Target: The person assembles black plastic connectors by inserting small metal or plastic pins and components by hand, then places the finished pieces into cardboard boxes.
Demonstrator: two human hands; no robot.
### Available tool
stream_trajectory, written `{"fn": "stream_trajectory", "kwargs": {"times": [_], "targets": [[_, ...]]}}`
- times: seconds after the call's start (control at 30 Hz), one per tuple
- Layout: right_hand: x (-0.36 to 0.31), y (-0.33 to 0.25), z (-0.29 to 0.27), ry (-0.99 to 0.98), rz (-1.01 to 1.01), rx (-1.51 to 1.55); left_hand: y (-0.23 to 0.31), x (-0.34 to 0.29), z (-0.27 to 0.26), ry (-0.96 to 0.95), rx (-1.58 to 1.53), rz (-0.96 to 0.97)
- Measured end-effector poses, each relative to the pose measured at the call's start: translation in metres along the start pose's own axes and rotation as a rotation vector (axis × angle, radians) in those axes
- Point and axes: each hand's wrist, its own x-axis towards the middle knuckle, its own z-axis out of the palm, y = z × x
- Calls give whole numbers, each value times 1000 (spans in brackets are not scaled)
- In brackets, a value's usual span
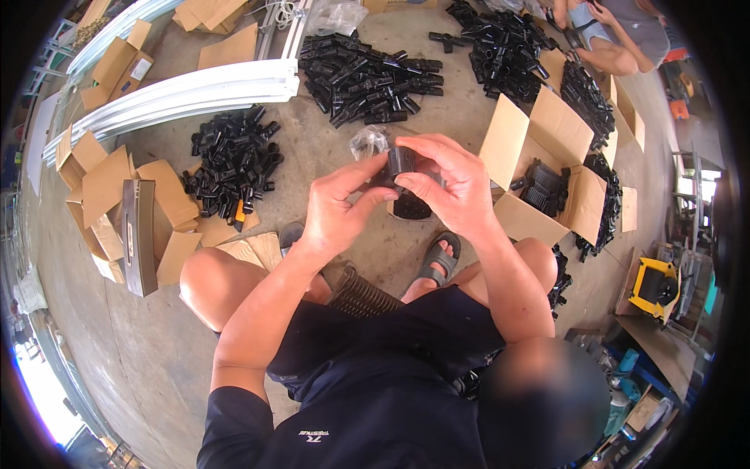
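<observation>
Up in front of me, between both hands, is a short black tube-shaped fitting (401,161). My left hand (332,205) pinches its left side with thumb and fingers. From the other side my right hand (457,187) grips it, index finger over the top and thumb below. Just under the hands a dark object with a dotted surface (412,208) shows in part; its kind is unclear. Clear crumpled plastic (369,143) lies beyond my left fingers. A pile of black tube fittings (363,78) covers the floor farther ahead.
At right stands an open cardboard box (506,129) with black parts inside. More black fittings are heaped at left (234,160) and far right (504,55). White metal profiles (187,90) and cardboard boxes (168,199) lie left. Another person (613,35) sits at the far right.
</observation>
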Motion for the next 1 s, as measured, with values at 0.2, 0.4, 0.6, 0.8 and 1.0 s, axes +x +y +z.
{"fn": "stream_trajectory", "kwargs": {"times": [0.2, 0.4, 0.6, 0.8, 1.0], "targets": [[-1, 0, 6, 87, 78, 215, 4, -2, 10, 74, -165, -41], [-2, 4, 10, 170, 208, 352, 7, 0, 11, 98, -335, -139], [9, 28, 5, 147, 344, 445, 16, 5, -3, 214, -196, -234], [21, 136, -31, 1, 687, -413, 22, 14, -20, 225, 93, -27], [-48, 265, 4, -316, 707, -1064, 16, 14, -27, 173, 378, 208]]}}
